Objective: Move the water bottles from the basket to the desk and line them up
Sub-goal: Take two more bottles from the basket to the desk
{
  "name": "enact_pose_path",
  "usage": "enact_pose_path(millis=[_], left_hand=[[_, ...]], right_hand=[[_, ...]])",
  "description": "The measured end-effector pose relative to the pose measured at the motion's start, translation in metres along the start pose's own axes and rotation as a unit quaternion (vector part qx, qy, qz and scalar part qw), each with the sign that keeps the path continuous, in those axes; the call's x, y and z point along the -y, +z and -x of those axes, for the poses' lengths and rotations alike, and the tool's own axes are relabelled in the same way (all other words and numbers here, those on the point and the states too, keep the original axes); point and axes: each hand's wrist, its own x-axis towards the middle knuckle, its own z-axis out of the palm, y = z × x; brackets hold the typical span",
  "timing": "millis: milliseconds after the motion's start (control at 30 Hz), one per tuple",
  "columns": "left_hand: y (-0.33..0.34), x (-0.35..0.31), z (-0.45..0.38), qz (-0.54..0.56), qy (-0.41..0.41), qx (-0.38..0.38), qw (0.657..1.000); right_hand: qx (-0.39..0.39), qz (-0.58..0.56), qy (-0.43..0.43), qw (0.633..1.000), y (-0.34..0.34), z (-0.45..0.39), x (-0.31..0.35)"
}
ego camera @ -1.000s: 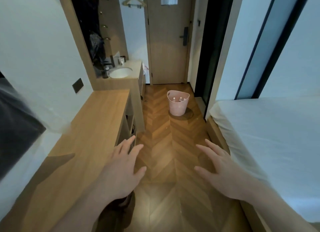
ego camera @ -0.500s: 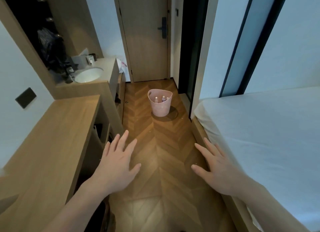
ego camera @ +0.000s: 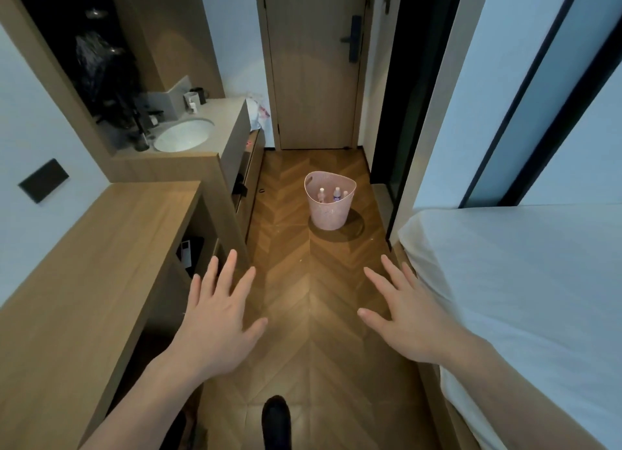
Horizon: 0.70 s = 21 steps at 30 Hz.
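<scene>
A pink basket (ego camera: pixel 328 214) stands on the wooden floor ahead of me, in front of the door. Inside it the tops of water bottles (ego camera: pixel 336 194) show, with white caps; most of each bottle is hidden by the basket wall. The wooden desk (ego camera: pixel 101 247) runs along the left wall, its top bare. My left hand (ego camera: pixel 218 315) and my right hand (ego camera: pixel 407 318) are held out over the floor, palms down, fingers spread, holding nothing. Both are well short of the basket.
A bed with a white sheet (ego camera: pixel 525 298) fills the right side. A counter with a sink (ego camera: pixel 183 135) and cups stands beyond the desk. The closed door (ego camera: pixel 313 62) ends the narrow floor strip. A dark shoe tip (ego camera: pixel 276 419) shows at the bottom.
The view has moved forward down the aisle; the basket is nearer and larger. Both hands stay spread and empty in front of me.
</scene>
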Motion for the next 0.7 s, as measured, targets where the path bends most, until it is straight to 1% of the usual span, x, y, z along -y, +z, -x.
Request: enact_pose_path(millis=[167,400,567,700], left_hand=[[0.009,0.005,-0.077,0.006,0.004,0.001,1.000],[0.002,0.020,-0.217,0.022,0.041,-0.007,0.999],[-0.009,0.025,-0.313,0.005,0.079,0.005,0.997],[-0.012,0.014,-0.377,0.000,0.109,0.020,0.994]], right_hand=[[-0.002,0.011,0.004,1.000,-0.016,-0.066,-0.005],[-0.010,0.012,0.046,0.999,-0.046,-0.186,-0.010],[-0.037,-0.051,0.080,0.995,-0.063,-0.259,-0.017],[-0.030,-0.062,0.109,0.992,-0.071,-0.297,-0.036]])
